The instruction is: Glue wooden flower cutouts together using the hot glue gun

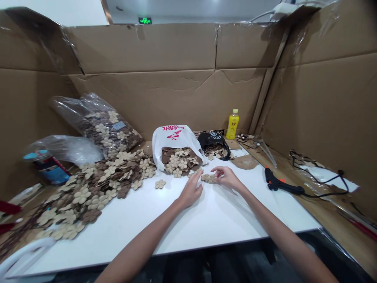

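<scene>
Low over the white tabletop [165, 220], my right hand [228, 178] pinches the edge of some beige flower-shaped pieces [207, 178] between thumb and fingers. Just left of them is my left hand [191, 192], fingers stretched forward and thumb apart. Its fingertips are near the flowers at the mouth of a white plastic bag [171, 137]; whether they touch any is unclear. Beige and brown flowers [178, 162] spill from that bag. A single beige flower [160, 184] lies flat on the table, left of my left hand.
A big heap of flowers [100, 188] covers the left side, below a clear bag of flowers [108, 129]. Behind my hands sit a black bag [214, 141] and a yellow bottle [232, 125]. A glue gun [281, 184] with its cord lies right. Cardboard walls [165, 90] surround the table.
</scene>
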`<act>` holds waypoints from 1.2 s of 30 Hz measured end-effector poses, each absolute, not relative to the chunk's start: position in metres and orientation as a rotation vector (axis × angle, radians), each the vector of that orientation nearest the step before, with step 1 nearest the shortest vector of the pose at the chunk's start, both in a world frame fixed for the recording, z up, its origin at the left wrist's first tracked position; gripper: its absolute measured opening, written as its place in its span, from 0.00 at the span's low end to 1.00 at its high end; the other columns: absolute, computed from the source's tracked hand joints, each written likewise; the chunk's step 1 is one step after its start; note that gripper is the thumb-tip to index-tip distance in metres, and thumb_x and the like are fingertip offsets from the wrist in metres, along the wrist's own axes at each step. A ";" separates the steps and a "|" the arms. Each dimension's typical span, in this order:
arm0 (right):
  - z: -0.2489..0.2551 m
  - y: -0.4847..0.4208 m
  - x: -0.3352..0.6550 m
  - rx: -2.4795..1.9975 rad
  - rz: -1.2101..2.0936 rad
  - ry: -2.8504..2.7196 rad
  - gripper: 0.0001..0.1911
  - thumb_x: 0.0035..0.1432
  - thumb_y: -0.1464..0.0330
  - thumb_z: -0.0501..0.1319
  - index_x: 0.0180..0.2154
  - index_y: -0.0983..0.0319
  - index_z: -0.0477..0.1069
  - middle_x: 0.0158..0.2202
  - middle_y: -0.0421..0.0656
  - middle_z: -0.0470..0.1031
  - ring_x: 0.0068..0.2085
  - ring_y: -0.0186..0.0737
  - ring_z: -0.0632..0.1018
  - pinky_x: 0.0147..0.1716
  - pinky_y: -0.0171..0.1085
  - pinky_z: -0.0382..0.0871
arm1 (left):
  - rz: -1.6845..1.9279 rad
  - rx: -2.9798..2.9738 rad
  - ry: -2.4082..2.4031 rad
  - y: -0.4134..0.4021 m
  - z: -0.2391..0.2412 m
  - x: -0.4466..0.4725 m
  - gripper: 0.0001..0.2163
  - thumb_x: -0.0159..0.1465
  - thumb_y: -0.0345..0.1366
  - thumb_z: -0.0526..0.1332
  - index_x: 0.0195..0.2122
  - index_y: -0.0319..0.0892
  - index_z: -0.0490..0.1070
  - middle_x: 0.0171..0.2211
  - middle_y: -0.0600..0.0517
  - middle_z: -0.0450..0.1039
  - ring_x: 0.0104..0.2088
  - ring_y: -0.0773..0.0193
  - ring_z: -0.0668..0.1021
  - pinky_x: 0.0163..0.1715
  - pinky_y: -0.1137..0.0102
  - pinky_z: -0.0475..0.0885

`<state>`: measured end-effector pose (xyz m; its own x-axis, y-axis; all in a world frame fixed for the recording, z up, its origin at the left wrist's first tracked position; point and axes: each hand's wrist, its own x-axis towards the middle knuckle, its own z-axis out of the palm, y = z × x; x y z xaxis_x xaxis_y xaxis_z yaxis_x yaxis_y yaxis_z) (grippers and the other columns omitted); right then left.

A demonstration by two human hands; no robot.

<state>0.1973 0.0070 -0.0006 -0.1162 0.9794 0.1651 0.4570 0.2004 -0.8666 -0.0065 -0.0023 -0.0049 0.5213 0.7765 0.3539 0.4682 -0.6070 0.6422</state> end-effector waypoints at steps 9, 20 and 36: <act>0.028 -0.016 0.193 -0.968 0.817 -1.620 0.04 0.45 0.69 0.62 0.26 0.64 0.73 0.29 0.43 0.72 0.33 0.37 0.75 0.35 0.37 0.69 | 0.859 2.496 0.897 -0.007 0.003 -0.005 0.20 0.59 0.29 0.51 0.53 0.42 0.61 0.48 0.46 0.68 0.51 0.56 0.65 0.51 0.59 0.62; 0.095 -0.026 0.181 -0.885 0.632 -1.468 0.08 0.46 0.67 0.64 0.31 0.62 0.72 0.31 0.42 0.74 0.33 0.35 0.75 0.33 0.35 0.71 | 0.758 2.543 0.929 -0.014 0.007 -0.001 0.18 0.66 0.36 0.42 0.46 0.37 0.68 0.41 0.43 0.72 0.42 0.59 0.72 0.45 0.64 0.66; 0.238 0.059 0.048 -0.750 0.900 -1.665 0.09 0.48 0.75 0.59 0.35 0.67 0.68 0.28 0.40 0.71 0.27 0.29 0.73 0.26 0.31 0.68 | 0.654 2.886 0.360 -0.041 0.004 0.009 0.12 0.63 0.32 0.49 0.45 0.38 0.66 0.35 0.44 0.73 0.40 0.59 0.72 0.42 0.67 0.65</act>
